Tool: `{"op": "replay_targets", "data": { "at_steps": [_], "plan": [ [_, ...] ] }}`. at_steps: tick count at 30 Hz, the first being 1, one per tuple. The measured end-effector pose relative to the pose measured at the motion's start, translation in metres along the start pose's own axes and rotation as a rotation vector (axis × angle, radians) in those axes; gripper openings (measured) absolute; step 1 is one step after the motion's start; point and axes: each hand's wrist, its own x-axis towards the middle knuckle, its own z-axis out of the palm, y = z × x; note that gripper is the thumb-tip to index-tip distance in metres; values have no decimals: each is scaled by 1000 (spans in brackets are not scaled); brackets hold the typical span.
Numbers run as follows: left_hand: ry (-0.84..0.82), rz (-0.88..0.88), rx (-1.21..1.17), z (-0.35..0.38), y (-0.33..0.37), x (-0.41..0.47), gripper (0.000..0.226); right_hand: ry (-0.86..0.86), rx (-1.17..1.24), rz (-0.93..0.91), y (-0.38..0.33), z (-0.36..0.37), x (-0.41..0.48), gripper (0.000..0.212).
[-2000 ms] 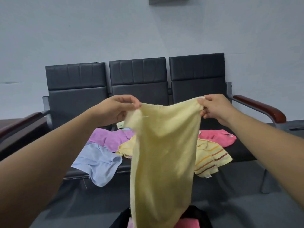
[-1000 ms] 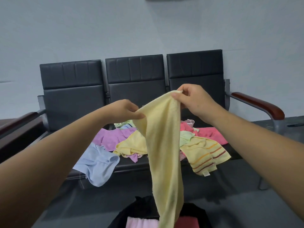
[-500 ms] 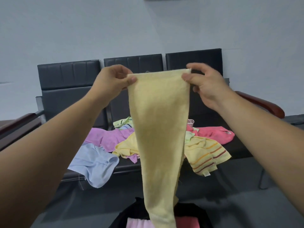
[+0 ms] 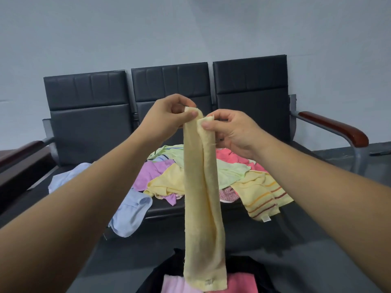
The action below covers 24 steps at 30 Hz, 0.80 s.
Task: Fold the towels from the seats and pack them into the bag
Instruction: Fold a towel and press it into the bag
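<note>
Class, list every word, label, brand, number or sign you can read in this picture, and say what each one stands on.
No readable text anywhere in this view.
On the held-up yellow towel, a sewn tag at the bottom hem: too blurred to read.
On the striped yellow towel on the seat, a white tag at its lower edge: too small to read.

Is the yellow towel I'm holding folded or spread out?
Folded: the yellow towel hangs as a narrow doubled strip, top pinched together by left hand and right hand.
</note>
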Motion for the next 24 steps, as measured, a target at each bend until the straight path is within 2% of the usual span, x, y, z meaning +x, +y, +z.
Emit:
{"op": "replay_targets", "data": {
  "at_steps": [2, 4, 6, 8, 10, 12, 15, 18, 20, 24],
  "plan": [
    [36, -42, -175, 4, -6, -1, 17, 67, 92, -21, -1, 4, 4, 7],
    [-20, -132, -334, 7, -16, -4, 39, 114, 214, -21, -4, 4, 9, 5],
    [-180, -237, -217, 8, -35, -12, 51, 143, 337, -18, -9, 2, 15, 10],
    [-391, -325, 25, 10, -60, -26, 38, 172, 423, -11, -11, -3, 20, 33],
    [-468, -394, 108, 15, -84, -39, 30, 198, 440, 20, -8, -8, 25, 50],
    [-447, -456, -42, 22, -99, -49, 31, 241, 379, 88, 3, -13, 28, 47],
    [-383, -537, -486, 33, -104, -60, 46, 324, 277, 264, 31, -20, 29, 33],
    [-302, -563, -751, 45, -102, -67, 45, 290, 289, 442, 66, -24, 22, 29],
    [-238, -605, -908, 50, -104, -69, 41, 216, 325, 518, 91, -27, 15, 34],
    [-115, -597, -1098, 52, -121, -67, 44, 88, 346, 649, 135, -31, -3, 61]
  ]
}}
